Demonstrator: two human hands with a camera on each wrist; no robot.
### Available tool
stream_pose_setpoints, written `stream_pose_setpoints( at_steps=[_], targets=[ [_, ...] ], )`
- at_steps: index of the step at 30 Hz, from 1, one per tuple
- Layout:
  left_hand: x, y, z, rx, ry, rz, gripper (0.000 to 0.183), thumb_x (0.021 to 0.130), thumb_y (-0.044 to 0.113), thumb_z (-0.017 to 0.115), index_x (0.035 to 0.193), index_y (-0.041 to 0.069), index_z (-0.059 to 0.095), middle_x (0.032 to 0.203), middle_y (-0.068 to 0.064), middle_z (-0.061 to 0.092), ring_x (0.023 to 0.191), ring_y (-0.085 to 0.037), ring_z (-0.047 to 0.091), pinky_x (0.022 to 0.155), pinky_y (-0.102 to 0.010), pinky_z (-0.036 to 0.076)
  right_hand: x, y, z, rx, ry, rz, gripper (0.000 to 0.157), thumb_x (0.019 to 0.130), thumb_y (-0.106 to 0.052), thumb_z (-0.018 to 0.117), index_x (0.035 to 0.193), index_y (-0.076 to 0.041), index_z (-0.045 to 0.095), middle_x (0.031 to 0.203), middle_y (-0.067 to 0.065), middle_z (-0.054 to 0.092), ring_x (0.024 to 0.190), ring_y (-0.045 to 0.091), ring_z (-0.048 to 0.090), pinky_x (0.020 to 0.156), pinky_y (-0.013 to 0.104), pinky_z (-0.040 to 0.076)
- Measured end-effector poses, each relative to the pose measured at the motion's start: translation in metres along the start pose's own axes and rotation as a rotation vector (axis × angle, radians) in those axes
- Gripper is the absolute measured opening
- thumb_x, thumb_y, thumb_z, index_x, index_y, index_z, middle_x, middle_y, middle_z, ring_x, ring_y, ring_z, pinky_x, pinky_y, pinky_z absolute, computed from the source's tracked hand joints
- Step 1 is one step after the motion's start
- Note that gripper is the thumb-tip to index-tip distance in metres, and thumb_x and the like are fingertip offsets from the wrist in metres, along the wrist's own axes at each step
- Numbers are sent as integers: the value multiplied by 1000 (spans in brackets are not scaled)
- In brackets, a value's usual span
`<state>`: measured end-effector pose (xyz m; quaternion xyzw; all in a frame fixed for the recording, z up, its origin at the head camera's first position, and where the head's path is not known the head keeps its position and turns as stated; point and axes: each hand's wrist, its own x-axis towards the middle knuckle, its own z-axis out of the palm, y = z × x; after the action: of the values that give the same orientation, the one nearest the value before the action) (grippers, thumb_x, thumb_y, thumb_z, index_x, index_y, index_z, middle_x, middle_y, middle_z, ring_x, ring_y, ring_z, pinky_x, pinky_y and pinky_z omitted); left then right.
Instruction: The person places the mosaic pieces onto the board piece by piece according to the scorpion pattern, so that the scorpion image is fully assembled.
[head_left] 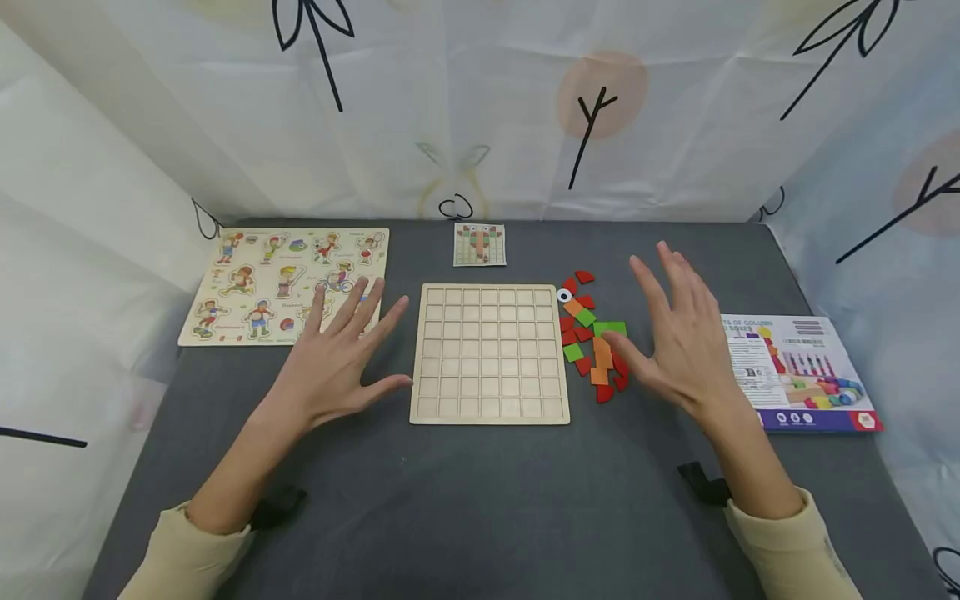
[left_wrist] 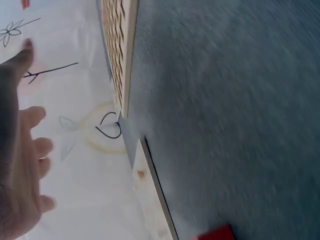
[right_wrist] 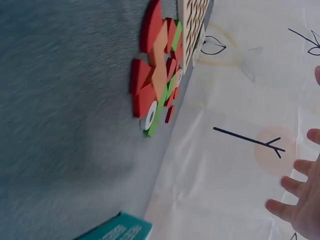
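Both hands are raised over the dark table with fingers spread, holding nothing. In the head view my left hand (head_left: 330,367) overlaps the lower right of a picture puzzle board (head_left: 225,292), its thumb pointing toward a wooden grid board (head_left: 491,354) in the middle. My right hand (head_left: 678,333) hangs to the right of a loose heap of red, orange and green flat pieces (head_left: 602,350), its thumb overlapping some of them. A white ring-like piece (head_left: 564,295) lies at the heap's upper left. The grid's square cells hold no pieces. In the right wrist view another white ring piece (right_wrist: 150,116) shows.
Behind the grid board lies a small pattern card (head_left: 480,245) with a coloured figure on squares. A flat printed box (head_left: 810,375) rests at the right, partly behind my right hand. White printed curtains (head_left: 510,108) enclose the table's back and sides.
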<state>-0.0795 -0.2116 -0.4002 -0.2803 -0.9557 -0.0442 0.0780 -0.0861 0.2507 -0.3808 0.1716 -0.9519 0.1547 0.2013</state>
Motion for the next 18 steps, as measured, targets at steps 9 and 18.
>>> stream_pose_setpoints(
  at_steps=[9, 18],
  targets=[
    [4, 15, 7, -155, -248, -87, 99, 101, 62, 67, 176, 19, 19, 183, -16, 20, 170, -40, 21, 135, -70, 16, 24, -3, 10, 237, -96, 27, 78, 96, -26, 76, 164, -9, 44, 169, 22, 43, 153, 46, 44, 119, 73, 39],
    [13, 20, 13, -283, -389, -145, 85, 105, 45, 70, 171, 7, 32, 179, -23, 27, 168, -44, 24, 132, -68, 26, 56, 5, 28, 509, -229, 127, 46, 106, -6, 68, 150, 1, 58, 149, 25, 64, 139, 44, 59, 114, 64, 49]
  ],
)
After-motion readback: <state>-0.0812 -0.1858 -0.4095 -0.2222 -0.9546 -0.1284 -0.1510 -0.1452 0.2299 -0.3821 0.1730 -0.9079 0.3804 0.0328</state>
